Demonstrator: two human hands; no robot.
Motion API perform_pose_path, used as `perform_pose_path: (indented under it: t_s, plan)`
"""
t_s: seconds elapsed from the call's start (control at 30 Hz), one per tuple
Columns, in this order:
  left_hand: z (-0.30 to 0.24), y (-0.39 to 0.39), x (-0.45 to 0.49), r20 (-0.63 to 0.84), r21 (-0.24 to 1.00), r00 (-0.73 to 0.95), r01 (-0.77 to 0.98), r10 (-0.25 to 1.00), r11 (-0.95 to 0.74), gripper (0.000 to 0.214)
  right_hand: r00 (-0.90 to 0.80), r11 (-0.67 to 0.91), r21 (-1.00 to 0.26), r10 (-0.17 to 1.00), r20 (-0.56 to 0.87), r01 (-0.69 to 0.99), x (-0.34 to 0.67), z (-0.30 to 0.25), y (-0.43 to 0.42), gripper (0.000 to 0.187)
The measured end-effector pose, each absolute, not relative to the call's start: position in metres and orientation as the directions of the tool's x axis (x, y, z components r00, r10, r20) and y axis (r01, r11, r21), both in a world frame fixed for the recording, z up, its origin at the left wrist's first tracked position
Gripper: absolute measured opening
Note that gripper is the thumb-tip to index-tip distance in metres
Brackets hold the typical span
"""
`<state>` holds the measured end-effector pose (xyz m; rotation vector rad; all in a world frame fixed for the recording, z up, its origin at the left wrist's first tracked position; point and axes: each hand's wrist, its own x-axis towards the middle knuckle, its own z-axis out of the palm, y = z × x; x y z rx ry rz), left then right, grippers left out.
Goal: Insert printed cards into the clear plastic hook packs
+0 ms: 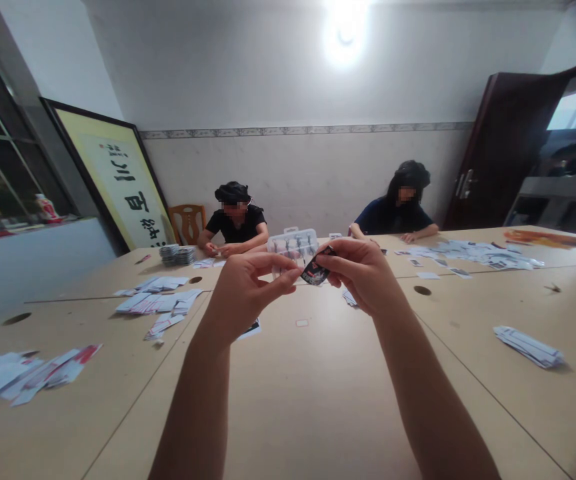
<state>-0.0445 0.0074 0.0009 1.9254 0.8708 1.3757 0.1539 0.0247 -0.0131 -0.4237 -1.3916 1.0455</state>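
Observation:
Both my hands are raised above the light wooden table point(318, 400). My right hand point(363, 273) pinches a small black packet point(315, 272) with red and white print between thumb and fingers. My left hand point(243, 290) is closed in a pinch right beside the packet's left edge, fingertips touching or almost touching it. Behind the hands a clear plastic compartment box point(293, 245) stands on the table. A small white label point(302, 323) lies on the table below my hands.
Piles of paper slips lie at the left point(161, 303), near left point(23, 377), right point(528, 345) and far right point(468, 253). Two people sit at the far side point(235, 223) point(401, 210). A framed calligraphy panel point(118, 180) leans on the left wall; a dark door point(503, 147) stands at the right.

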Motion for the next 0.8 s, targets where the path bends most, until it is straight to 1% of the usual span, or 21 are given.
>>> perform_pose_path:
  t_s: [0.3, 0.5, 0.63, 0.8]
  plan:
    - [0.0000, 0.0092, -0.0441, 0.598, 0.753, 0.234, 0.164, 0.767, -0.637, 0.012, -0.158, 0.500, -0.788, 0.799, 0.580, -0.360, 0.1537, -0.0147, 0.0276, 0.004]
    - [0.0000, 0.0105, -0.0430, 0.630, 0.715, 0.225, 0.204, 0.743, -0.669, 0.013, -0.159, 0.505, -0.783, 0.794, 0.587, -0.364, 0.1540, -0.0157, 0.0279, 0.004]
    - [-0.0016, 0.0144, -0.0435, 0.671, 0.656, 0.214, 0.274, 0.710, -0.703, 0.012, -0.174, 0.458, -0.810, 0.821, 0.544, -0.366, 0.1539, -0.0137, 0.0265, 0.006]
    - [-0.0034, 0.0163, -0.0429, 0.676, 0.652, 0.206, 0.280, 0.708, -0.704, 0.012, -0.183, 0.419, -0.820, 0.837, 0.515, -0.390, 0.1537, -0.0151, 0.0280, 0.008]
